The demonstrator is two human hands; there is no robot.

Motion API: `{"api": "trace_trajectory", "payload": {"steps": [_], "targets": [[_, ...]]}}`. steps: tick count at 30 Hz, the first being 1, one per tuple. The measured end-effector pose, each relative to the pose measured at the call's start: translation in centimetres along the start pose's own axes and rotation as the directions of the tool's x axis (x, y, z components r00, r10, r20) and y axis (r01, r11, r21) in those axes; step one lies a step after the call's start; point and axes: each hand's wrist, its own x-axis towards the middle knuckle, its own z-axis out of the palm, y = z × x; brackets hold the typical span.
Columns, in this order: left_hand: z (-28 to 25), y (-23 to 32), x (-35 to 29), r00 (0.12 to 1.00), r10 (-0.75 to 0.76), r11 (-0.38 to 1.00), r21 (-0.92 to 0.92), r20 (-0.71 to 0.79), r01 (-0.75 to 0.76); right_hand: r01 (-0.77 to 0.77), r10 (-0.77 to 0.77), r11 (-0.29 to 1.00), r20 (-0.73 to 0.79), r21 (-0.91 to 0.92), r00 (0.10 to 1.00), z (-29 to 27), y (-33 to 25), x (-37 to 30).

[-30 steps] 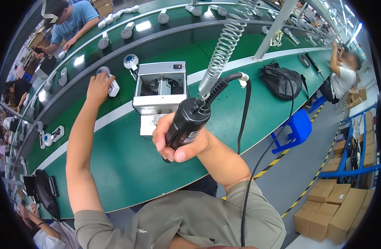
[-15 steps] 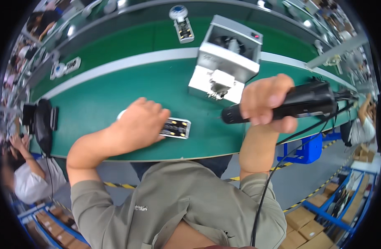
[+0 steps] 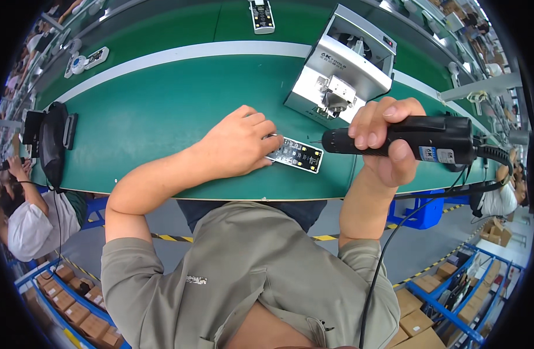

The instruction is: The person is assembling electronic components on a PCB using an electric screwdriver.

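Observation:
My left hand lies palm down on the green belt, its fingers pressing on the left end of a small flat device with a dark circuit board face. My right hand grips a black electric screwdriver, held level with its bit pointing left, just above the right end of the device. A black cord runs down from the screwdriver's rear.
A grey metal screw feeder box stands behind the device. Another flat device lies farther back, and more parts at far left. A black unit sits at the belt's left edge. A person in white sits at left, another at right.
My left hand came back from a far reach and brought the flat device to the near belt edge. The screwdriver has swung from upright to level, its bit close to the device.

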Motion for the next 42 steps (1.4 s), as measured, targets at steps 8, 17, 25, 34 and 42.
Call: {"api": "trace_trajectory", "payload": {"steps": [8, 17, 25, 34, 42], "targets": [[0.6, -0.2, 0.3, 0.999, -0.034, 0.996, -0.080, 0.039, 0.037, -0.046, 0.045, 0.998, 0.024, 0.046, 0.999, 1.5, 2.4, 0.6], [1.4, -1.3, -1.1, 0.999, -0.022, 0.998, -0.054, -0.027, 0.020, -0.069, 0.067, 0.996, 0.049, 0.053, 0.997, 2.8, 5.1, 0.6], [1.6, -1.1, -1.4, 1.000, -0.030, 0.998, -0.047, 0.007, 0.031, -0.184, 0.188, 0.982, 0.204, -0.041, 0.961, 3.3, 4.7, 0.9], [1.0, -0.8, -0.7, 0.998, -0.036, 0.998, -0.042, 0.045, 0.037, -0.233, 0.240, 0.971, 0.195, -0.062, 0.951, 3.4, 4.2, 1.1], [1.4, -0.8, -0.7, 1.000, -0.006, 1.000, -0.015, -0.014, 0.005, -0.015, 0.015, 1.000, 0.050, -0.005, 0.999, 0.9, 0.9, 0.8]]}}
